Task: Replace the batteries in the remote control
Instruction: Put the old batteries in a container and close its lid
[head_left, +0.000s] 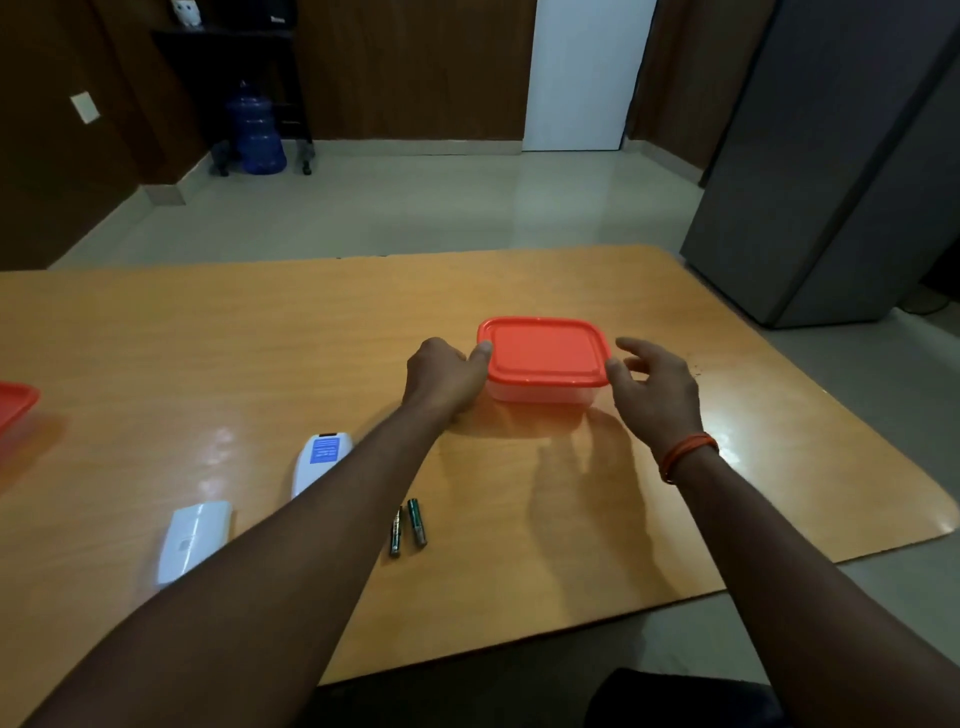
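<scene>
We see the left hand (444, 374) with its thumb pressed on the left edge of the orange lid (543, 351); its other fingers curl behind the clear container (540, 395), out of our view, so we cannot tell how firmly they grip. The right hand (652, 387) sits at the lid's right corner with fingers spread and loose, the thumb tip touching or just beside the rim; we cannot tell which. What the container holds is hidden under the lid.

On the wooden table (208, 353) nearer us, two batteries (408, 527) lie side by side between the forearms. The white remote control (319, 462) lies face down, its lower half hidden by the left forearm. Its detached cover (195, 538) rests well to the left. Another orange lid (15, 408) is cut off at the left edge.
</scene>
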